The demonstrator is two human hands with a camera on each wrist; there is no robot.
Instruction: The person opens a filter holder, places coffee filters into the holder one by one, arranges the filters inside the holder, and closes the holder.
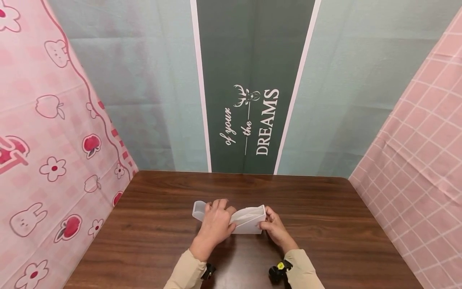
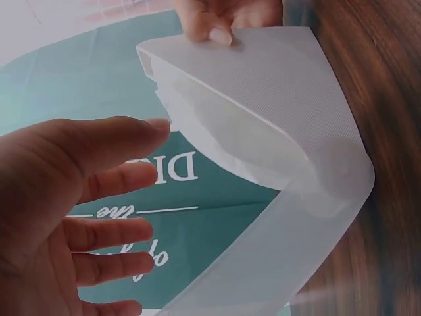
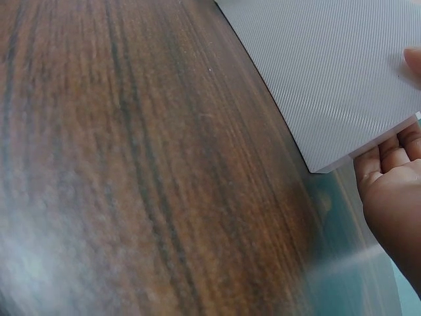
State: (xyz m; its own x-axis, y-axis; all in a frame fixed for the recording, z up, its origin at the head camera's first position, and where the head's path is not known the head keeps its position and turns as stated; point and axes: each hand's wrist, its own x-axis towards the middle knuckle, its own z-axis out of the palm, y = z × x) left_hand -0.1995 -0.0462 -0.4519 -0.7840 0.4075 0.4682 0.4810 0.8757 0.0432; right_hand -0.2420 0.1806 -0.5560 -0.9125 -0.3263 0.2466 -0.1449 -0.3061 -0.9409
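Observation:
A slim white box with fine ribbed sides stands on the table, its translucent hinged lid swung out to the left. White, thin, sheet-like contents with a curved edge show in the slanted opening. My right hand grips the box's right end, thumb on the near side and fingers behind that end. Over the opening, between lid and contents, is my left hand. Its fingers are spread and extended beside the contents in the left wrist view, holding nothing.
The dark wooden table has a back edge along a green and grey-blue cloth with white lettering. Pink patterned cloths hang left and right. Dark straps with small devices sit on both wrists, over beige sleeves.

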